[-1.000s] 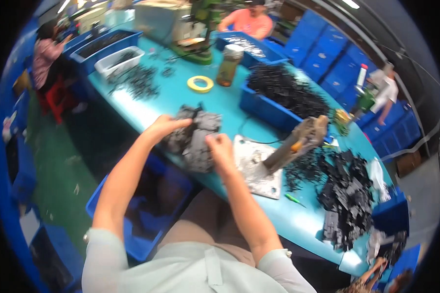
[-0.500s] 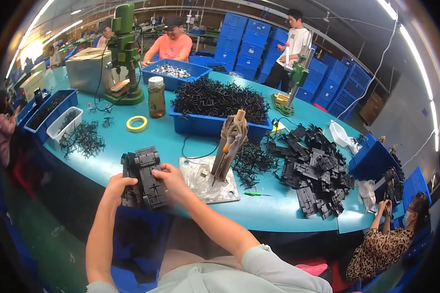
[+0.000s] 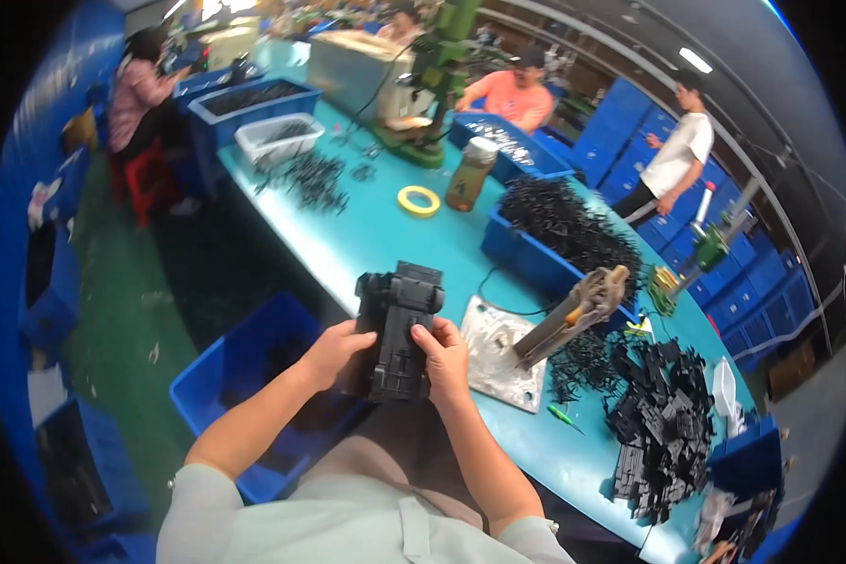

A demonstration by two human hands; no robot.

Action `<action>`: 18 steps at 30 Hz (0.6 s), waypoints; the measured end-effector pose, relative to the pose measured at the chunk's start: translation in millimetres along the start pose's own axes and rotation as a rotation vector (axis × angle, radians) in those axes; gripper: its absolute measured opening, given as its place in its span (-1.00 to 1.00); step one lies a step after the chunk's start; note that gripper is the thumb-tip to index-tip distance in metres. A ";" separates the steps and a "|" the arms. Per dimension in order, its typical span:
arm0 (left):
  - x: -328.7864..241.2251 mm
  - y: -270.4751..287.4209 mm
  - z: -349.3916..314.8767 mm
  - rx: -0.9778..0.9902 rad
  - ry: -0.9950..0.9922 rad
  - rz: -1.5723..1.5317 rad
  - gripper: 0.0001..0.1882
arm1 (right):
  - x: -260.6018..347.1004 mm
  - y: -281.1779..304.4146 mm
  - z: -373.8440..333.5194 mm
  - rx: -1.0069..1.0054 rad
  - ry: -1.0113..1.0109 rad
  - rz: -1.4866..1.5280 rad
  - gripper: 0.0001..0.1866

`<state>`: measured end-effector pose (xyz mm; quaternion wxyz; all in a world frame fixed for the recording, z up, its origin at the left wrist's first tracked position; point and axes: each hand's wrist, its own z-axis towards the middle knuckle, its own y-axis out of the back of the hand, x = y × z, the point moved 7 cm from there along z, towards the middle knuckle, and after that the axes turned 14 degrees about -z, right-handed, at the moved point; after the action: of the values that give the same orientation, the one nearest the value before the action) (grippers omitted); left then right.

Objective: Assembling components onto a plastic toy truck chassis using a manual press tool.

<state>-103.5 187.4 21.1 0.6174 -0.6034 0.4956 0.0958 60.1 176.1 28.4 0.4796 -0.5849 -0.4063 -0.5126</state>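
Note:
Several black moulded plastic parts (image 3: 404, 320), pressed side by side, are between my hands just off the table's near edge. My left hand (image 3: 334, 353) grips them from the left, its thumb on the near part. From the right, my right hand (image 3: 446, 359) is closed on the stack, its thumb lying on the front face. Below them a large blue bin (image 3: 197, 390) stands on the floor, its inside dark. To the right, a metal base plate (image 3: 484, 352) carries an upright post wrapped in cloth (image 3: 573, 310).
Loose black parts (image 3: 663, 414) form a heap at the right, near a green-handled screwdriver (image 3: 564, 416). Beyond are a blue bin of thin black pieces (image 3: 526, 249), a bottle (image 3: 470, 174), yellow tape (image 3: 418, 201) and a green drill press (image 3: 423, 141). Other people are around the table.
My view has swung left, so the table now slants and the blue floor bin shows more. Both hands still hold the black plastic parts, now above the bin's right side.

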 end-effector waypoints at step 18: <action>111.6 144.7 -167.9 -0.419 -0.173 -0.465 -0.50 | -111.5 -109.1 -133.8 0.508 -0.238 -0.328 -0.58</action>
<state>-235.8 29.5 -117.3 0.5248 -0.8040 0.2600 0.1031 -89.6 70.0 -64.3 0.4704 -0.4291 -0.6632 -0.3935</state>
